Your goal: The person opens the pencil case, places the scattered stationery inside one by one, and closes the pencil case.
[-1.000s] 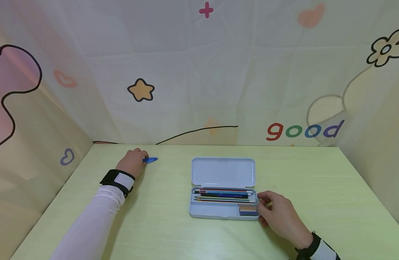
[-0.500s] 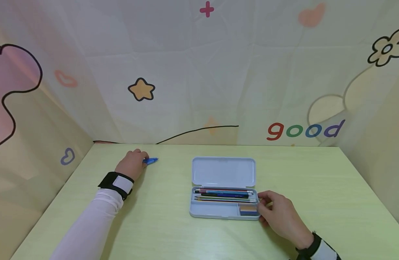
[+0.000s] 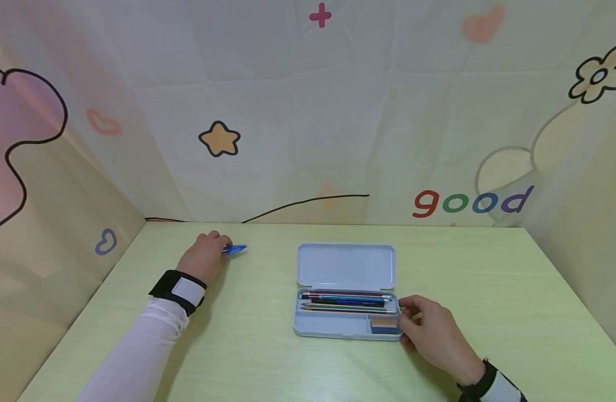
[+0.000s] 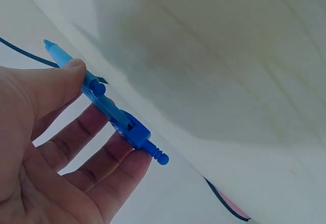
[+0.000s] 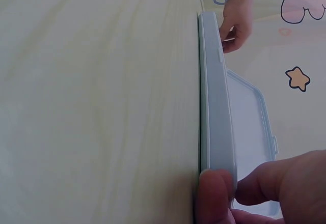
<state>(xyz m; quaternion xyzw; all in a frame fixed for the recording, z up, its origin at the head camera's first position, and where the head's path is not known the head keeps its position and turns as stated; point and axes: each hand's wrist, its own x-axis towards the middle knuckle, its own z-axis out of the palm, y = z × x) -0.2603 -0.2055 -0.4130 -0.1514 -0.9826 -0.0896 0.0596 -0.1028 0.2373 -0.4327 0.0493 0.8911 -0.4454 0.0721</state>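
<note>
Near the back left of the table, my left hand (image 3: 204,257) holds a blue drawing compass (image 4: 128,126), folded, with its knobbed handle pointing out past the fingertips. The thumb presses on its light blue leg while the other fingers support it from behind. In the head view, only the compass's blue end shows beyond the fingers. A pale blue pencil case (image 3: 333,324) lies open, its lid (image 3: 345,265) folded back. My right hand (image 3: 433,335) grips the case's right end between thumb and fingers. Inside are several pencils (image 3: 345,302) and an eraser (image 3: 384,326) in the small compartment.
The pale wooden table (image 3: 248,357) meets a printed cloth backdrop (image 3: 298,128) along its far edge. More cloth rises along the left and right sides.
My left wrist has lowered slightly toward me, and the compass has shifted a touch to the right in the hand's grip. The right hand and pencil case stay in place.
</note>
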